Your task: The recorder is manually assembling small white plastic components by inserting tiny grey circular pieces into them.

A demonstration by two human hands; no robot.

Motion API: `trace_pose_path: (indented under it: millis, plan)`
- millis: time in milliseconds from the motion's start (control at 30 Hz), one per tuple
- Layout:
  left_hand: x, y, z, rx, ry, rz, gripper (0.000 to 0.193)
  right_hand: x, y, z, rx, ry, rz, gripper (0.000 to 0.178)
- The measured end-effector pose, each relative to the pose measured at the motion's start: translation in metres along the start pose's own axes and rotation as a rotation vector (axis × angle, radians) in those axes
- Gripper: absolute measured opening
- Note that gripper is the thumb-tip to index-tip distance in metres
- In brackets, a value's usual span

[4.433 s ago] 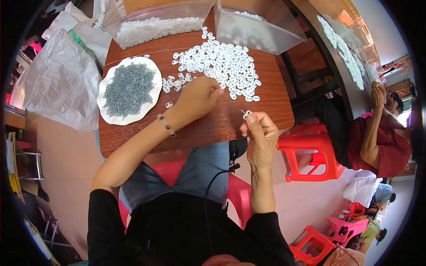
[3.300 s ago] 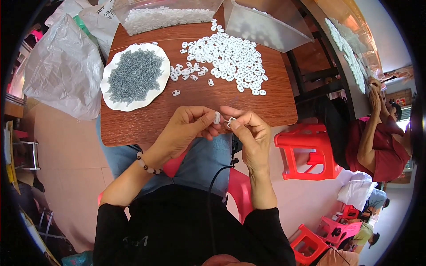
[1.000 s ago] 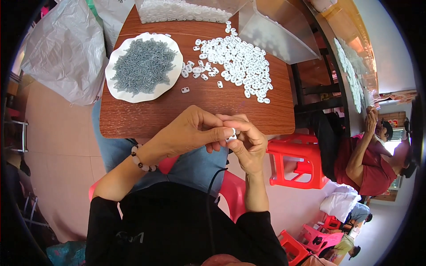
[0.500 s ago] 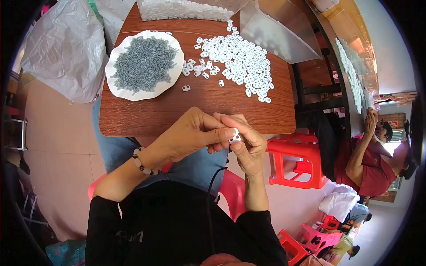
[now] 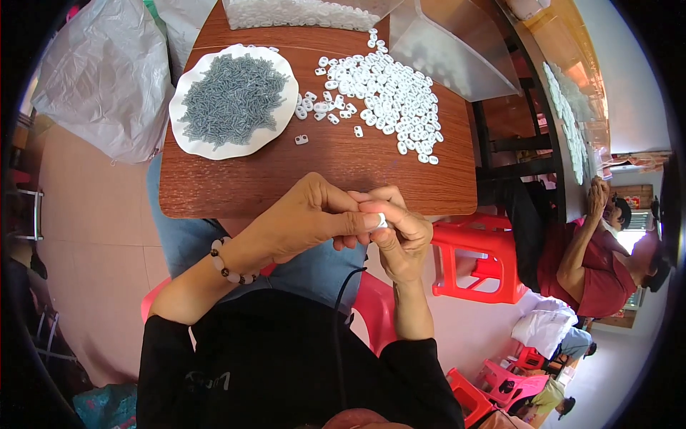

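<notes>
Over the near edge of the table, my left hand [image 5: 309,218] and my right hand [image 5: 406,239] meet, both closed in a pinch on one small white cord lock [image 5: 381,221]. My left thumb lies across it, while the right thumb and fingers hold its other side. Fingers cover most of the piece, so whether anything else is in them is hidden. Beyond my hands, a pile of white two-holed cord lock pieces [image 5: 389,96] is spread on the wooden table [image 5: 321,168]. To its left, a white wavy-rimmed plate [image 5: 287,118] bears a heap of short grey spring-like pieces [image 5: 232,100].
A clear box [image 5: 307,16] of white pieces stands at the table's far edge, beside a translucent bin [image 5: 454,61]. A red stool [image 5: 479,261] is to the right; a person in a dark red shirt [image 5: 597,279] sits beyond it. White plastic sacks [image 5: 103,79] stand left.
The white cord lock has turned between my fingers, and its dark holes no longer show. My left thumb now covers more of it. Both hands have stayed nearly in place.
</notes>
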State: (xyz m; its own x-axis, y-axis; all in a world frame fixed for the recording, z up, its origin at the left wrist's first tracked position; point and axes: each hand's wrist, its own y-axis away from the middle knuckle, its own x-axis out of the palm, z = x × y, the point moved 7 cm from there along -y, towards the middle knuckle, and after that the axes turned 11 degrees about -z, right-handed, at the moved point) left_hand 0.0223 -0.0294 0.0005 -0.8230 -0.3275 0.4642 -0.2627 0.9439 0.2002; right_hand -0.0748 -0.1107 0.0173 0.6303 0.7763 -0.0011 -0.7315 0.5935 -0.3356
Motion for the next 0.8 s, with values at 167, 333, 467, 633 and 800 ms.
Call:
trace_pose_path:
  millis: [167, 333, 467, 633, 800]
  plan:
    - [-0.0006, 0.0004, 0.0028, -0.043, 0.032, -0.007, 0.026, 0.0006, 0.0001, -0.0006, -0.008, 0.003, 0.001, 0.043]
    - [-0.0013, 0.0014, 0.0053, -0.034, 0.064, -0.018, 0.027, 0.0006, 0.0012, -0.0022, -0.022, 0.017, -0.013, 0.043]
    - [0.0022, 0.0030, 0.0051, -0.056, 0.104, -0.030, 0.027, -0.0008, 0.0028, -0.0029, -0.013, 0.017, -0.033, 0.044]
    - [0.0025, 0.0044, 0.0081, -0.079, 0.154, -0.068, 0.022, -0.0012, 0.0039, -0.0027, 0.007, -0.014, -0.053, 0.043]
    - [0.0043, 0.0039, 0.0095, -0.077, 0.179, -0.091, 0.022, -0.0024, 0.0036, -0.0036, -0.013, -0.001, -0.058, 0.042]
